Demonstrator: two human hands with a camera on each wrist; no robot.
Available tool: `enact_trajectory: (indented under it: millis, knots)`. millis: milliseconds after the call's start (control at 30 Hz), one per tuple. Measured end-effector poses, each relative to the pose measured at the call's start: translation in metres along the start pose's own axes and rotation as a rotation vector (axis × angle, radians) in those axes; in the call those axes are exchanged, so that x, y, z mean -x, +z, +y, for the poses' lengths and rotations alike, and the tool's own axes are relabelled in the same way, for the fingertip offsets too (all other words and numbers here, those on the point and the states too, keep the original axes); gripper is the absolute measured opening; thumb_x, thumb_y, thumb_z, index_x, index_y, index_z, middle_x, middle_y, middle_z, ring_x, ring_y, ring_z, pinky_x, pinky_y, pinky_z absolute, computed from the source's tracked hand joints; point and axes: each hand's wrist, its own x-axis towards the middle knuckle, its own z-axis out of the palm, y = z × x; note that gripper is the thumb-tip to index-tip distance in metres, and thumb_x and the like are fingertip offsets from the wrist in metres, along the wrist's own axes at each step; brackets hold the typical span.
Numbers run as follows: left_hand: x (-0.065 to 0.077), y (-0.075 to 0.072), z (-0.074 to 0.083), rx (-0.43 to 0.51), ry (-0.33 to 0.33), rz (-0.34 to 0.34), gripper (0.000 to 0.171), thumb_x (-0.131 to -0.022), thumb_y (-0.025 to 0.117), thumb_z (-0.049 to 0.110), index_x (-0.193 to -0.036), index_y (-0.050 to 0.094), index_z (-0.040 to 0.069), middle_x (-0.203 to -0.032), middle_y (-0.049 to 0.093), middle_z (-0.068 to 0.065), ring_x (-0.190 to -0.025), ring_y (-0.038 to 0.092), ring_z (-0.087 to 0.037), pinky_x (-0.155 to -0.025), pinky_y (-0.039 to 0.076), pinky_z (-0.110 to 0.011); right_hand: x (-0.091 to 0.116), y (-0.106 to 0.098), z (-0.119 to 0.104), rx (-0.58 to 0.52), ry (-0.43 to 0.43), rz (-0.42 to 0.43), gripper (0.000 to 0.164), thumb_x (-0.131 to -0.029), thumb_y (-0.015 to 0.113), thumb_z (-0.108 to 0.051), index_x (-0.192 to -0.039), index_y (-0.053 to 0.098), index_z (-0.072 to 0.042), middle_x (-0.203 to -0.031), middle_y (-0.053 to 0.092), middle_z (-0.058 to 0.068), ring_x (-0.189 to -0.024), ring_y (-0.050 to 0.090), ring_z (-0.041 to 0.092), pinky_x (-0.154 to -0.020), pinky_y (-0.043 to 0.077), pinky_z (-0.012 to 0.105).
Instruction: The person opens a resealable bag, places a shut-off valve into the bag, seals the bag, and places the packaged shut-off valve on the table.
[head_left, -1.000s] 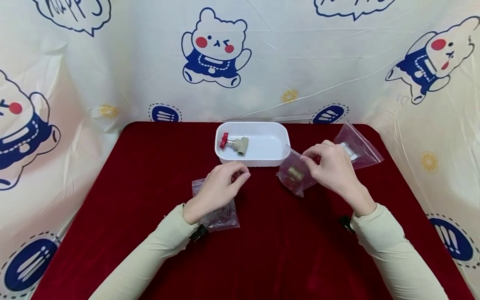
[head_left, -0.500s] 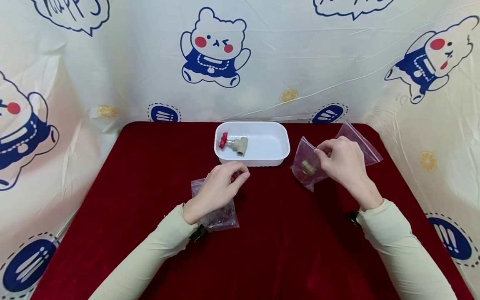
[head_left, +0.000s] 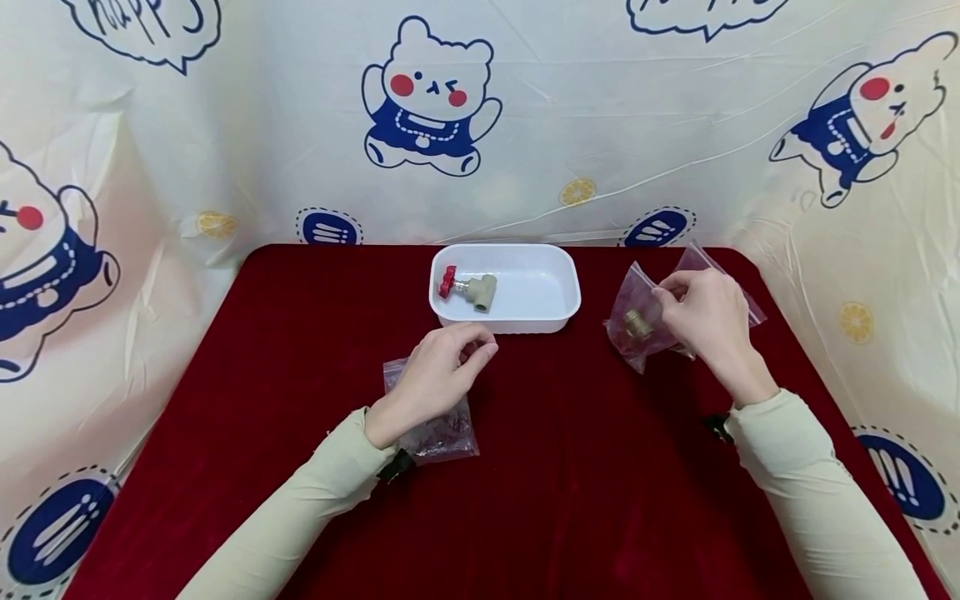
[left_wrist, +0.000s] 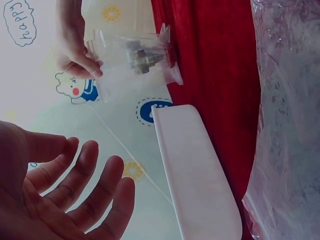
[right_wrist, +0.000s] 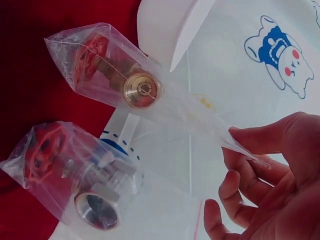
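Observation:
Between thumb and index finger, my right hand (head_left: pixel 705 312) pinches the top of a clear zip bag (right_wrist: pixel 192 117). Inside that bag is a brass valve (right_wrist: pixel 142 90) with a red handwheel (right_wrist: pixel 91 57). A second clear bag (right_wrist: pixel 165 200) with a silver-coloured valve (right_wrist: pixel 100 190) lies close by, partly hidden by the right hand in the head view. My left hand (head_left: pixel 438 375) holds nothing, its fingers loosely curled in the left wrist view. Beneath it on the table lies another clear bag (head_left: pixel 447 437), its contents hard to make out.
A white tray (head_left: pixel 536 283) stands at the back middle of the red-covered table (head_left: pixel 525 500). In its left part sits a beige valve (head_left: pixel 480 292) with a red handwheel. Printed cloth (head_left: pixel 562 100) rises behind and along both sides.
My right hand has moved right and slightly back with the bagged brass valve, away from the tray and over the second bag. The left hand has stayed in place.

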Motion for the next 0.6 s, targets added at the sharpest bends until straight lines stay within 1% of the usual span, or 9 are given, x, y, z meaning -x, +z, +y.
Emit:
enact_trajectory:
  millis: [267, 400, 600]
  knots:
    - [0.001, -0.001, 0.001, 0.003, 0.000, -0.004, 0.009, -0.105, 0.066, 0.016, -0.103, 0.075, 0.016, -0.097, 0.070, 0.005, -0.080, 0.061, -0.012, -0.073, 0.053, -0.035, -0.004, 0.000, 0.011, 0.013, 0.024, -0.018, 0.017, -0.095, 0.073, -0.015, -0.093, 0.081, -0.001, -0.081, 0.075, 0.016, -0.064, 0.061, 0.032, -0.052, 0.041, 0.043]
    - [0.001, -0.002, 0.001, -0.002, 0.007, 0.003, 0.009, -0.105, 0.066, 0.017, -0.102, 0.074, 0.016, -0.098, 0.070, 0.005, -0.081, 0.061, -0.012, -0.074, 0.054, -0.034, -0.005, 0.000, 0.016, 0.027, 0.023, -0.008, 0.018, -0.095, 0.072, -0.015, -0.093, 0.081, 0.000, -0.082, 0.075, 0.017, -0.063, 0.062, 0.033, -0.053, 0.042, 0.045]
    - [0.000, -0.002, 0.001, -0.005, 0.010, 0.002, 0.009, -0.105, 0.066, 0.017, -0.103, 0.075, 0.016, -0.099, 0.071, 0.005, -0.080, 0.062, -0.011, -0.074, 0.054, -0.034, -0.005, 0.000, 0.021, 0.025, 0.027, 0.019, 0.016, -0.093, 0.072, -0.014, -0.090, 0.081, -0.001, -0.082, 0.075, 0.017, -0.067, 0.064, 0.036, -0.057, 0.044, 0.049]
